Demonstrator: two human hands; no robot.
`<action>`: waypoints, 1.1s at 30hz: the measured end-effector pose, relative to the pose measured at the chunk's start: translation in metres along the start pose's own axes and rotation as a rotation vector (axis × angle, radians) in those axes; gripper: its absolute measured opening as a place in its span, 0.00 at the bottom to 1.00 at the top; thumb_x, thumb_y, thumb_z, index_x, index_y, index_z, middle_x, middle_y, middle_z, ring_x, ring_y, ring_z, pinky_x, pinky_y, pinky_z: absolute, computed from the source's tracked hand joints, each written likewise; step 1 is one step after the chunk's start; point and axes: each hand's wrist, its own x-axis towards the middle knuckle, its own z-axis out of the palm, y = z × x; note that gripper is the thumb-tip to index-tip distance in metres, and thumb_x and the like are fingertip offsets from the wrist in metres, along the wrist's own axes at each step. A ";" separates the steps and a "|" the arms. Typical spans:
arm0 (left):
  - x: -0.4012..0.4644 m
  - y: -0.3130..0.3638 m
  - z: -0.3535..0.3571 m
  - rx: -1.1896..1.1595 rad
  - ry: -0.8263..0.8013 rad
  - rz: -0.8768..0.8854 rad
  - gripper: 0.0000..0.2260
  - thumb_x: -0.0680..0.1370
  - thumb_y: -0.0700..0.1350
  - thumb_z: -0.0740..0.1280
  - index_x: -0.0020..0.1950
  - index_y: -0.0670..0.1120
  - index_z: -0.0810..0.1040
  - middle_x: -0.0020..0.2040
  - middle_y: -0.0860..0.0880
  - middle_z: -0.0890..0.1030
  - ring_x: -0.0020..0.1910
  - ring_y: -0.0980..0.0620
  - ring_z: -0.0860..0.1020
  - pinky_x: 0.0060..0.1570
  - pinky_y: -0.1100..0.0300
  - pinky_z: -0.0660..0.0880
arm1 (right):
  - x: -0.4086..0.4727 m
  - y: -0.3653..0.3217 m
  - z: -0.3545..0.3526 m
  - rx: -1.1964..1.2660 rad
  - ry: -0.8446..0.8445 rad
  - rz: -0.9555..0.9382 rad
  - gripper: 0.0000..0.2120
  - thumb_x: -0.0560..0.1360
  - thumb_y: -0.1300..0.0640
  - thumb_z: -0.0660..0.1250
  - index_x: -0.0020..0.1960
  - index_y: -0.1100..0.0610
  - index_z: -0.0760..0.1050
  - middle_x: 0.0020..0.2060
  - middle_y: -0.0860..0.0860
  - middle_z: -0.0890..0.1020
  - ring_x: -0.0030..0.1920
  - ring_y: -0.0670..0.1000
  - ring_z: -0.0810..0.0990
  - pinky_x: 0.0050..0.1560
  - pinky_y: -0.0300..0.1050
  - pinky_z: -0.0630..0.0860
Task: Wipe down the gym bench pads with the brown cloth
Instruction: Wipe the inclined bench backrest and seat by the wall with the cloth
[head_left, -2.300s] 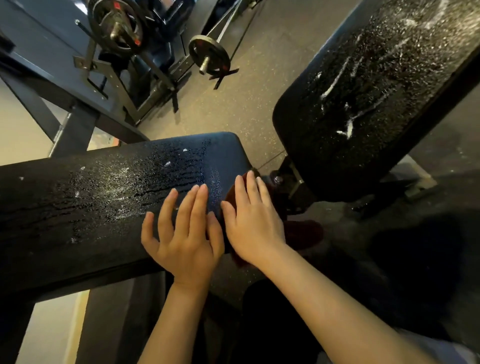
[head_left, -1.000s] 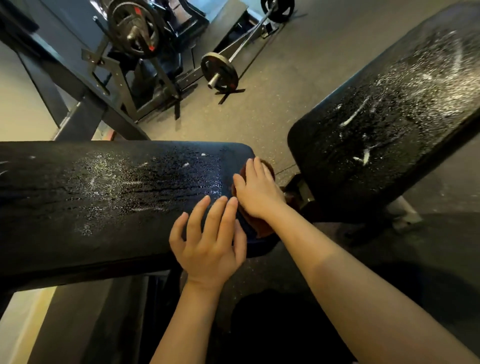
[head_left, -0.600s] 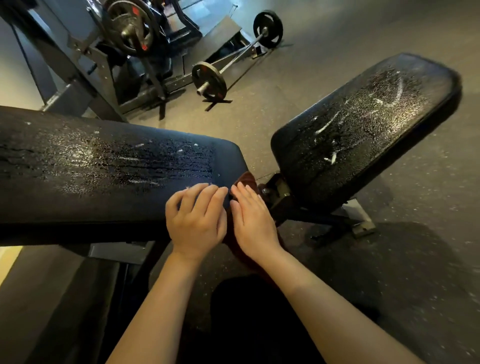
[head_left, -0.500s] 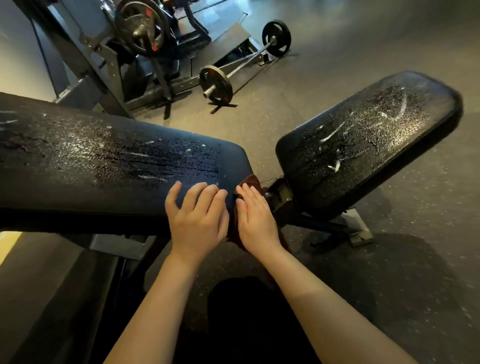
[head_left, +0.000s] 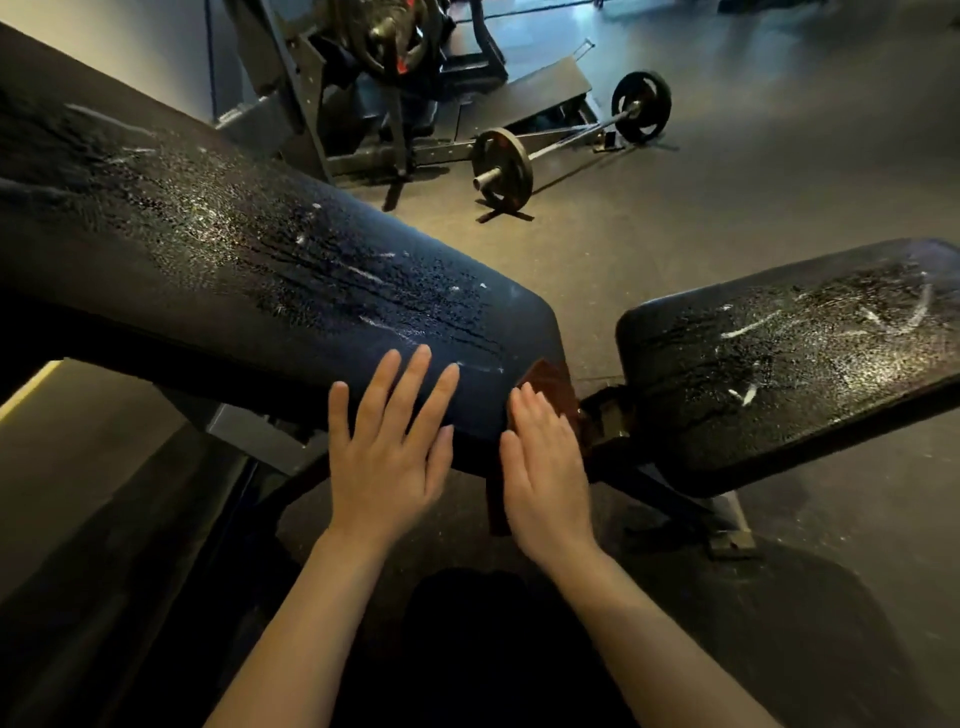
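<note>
Brown cloth lies flat under the right hand, at the long black wet pad's end. Its length runs away left. The left hand rests open beside it, both grips loose.

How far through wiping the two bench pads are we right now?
Early on. Nothing looks finished: the long pad and the seat pad are both covered in droplets and white streaks. In hand: the right hand presses the brown cloth flat against the long pad's end, while the left hand rests open beside it. Both pad tops remain.
</note>
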 end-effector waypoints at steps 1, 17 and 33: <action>-0.002 0.000 0.005 0.018 0.011 -0.010 0.22 0.85 0.52 0.52 0.78 0.49 0.63 0.78 0.46 0.63 0.81 0.50 0.51 0.77 0.46 0.39 | -0.003 -0.004 0.001 -0.005 -0.026 -0.068 0.30 0.80 0.44 0.45 0.79 0.55 0.57 0.76 0.43 0.55 0.76 0.39 0.48 0.74 0.32 0.37; -0.007 -0.001 0.025 0.073 0.152 0.031 0.26 0.85 0.55 0.48 0.81 0.47 0.55 0.82 0.50 0.53 0.81 0.50 0.50 0.77 0.47 0.38 | 0.051 0.024 -0.022 0.103 -0.215 0.331 0.28 0.85 0.45 0.49 0.81 0.51 0.46 0.81 0.49 0.45 0.80 0.47 0.43 0.76 0.43 0.43; -0.008 0.010 -0.002 -0.028 -0.162 -0.058 0.30 0.82 0.64 0.49 0.79 0.49 0.60 0.79 0.48 0.60 0.81 0.49 0.49 0.76 0.47 0.39 | 0.042 -0.036 -0.044 0.321 0.002 0.347 0.14 0.84 0.59 0.56 0.50 0.45 0.77 0.45 0.42 0.81 0.48 0.37 0.78 0.50 0.34 0.73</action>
